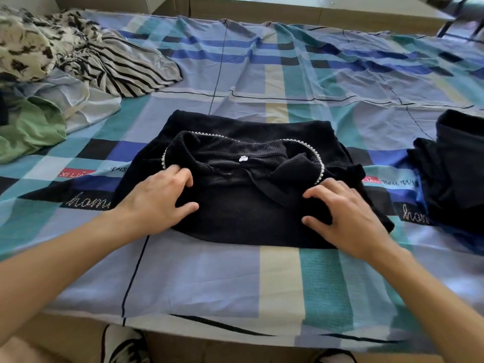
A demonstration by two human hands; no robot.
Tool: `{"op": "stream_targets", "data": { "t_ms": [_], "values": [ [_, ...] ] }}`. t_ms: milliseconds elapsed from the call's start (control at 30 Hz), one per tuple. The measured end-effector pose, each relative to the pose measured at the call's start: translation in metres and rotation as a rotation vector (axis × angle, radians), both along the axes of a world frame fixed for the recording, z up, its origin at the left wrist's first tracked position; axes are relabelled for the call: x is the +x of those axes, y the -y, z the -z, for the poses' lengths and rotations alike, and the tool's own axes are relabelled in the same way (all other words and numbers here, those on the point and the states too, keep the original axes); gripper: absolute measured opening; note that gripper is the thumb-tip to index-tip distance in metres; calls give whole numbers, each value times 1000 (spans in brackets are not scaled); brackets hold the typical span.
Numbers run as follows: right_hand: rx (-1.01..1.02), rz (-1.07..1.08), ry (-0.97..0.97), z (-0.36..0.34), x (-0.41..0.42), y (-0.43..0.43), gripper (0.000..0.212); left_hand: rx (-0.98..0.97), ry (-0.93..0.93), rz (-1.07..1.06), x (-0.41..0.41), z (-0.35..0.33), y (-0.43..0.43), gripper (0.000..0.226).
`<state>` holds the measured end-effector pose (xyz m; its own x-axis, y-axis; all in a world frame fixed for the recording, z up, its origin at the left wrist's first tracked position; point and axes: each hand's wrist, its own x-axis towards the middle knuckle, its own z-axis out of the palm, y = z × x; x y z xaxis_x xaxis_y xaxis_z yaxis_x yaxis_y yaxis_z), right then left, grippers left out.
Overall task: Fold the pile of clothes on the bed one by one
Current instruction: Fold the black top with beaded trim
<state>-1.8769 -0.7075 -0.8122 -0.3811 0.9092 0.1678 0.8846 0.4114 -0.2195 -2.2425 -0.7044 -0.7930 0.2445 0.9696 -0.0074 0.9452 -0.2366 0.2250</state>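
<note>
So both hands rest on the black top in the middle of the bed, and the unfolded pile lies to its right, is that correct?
Not quite: the head view shows the pile to the left of the top, not the right. The left hand and right hand do rest on it, in the middle of the bed.

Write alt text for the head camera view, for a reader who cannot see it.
A person's left hand and right hand rest on a black top with a pearl-trimmed neckline, lying on a plaid bed sheet. A heap of unfolded clothes lies at far left; dark clothes sit at right.
</note>
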Motion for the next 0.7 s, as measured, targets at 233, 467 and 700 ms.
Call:
{"op": "stream_targets", "data": {
  "t_ms": [233,467,700],
  "values": [
    [161,25,-132,5,7,-8,12,-72,201,-132,-4,-6,-15,38],
    [-17,-42,58,12,20,-2,42,-211,283,-49,-23,-18,-14,35],
    [104,-98,15,12,17,-7,15,-30,132,42,-4,14,-11,39]
  ]
}}
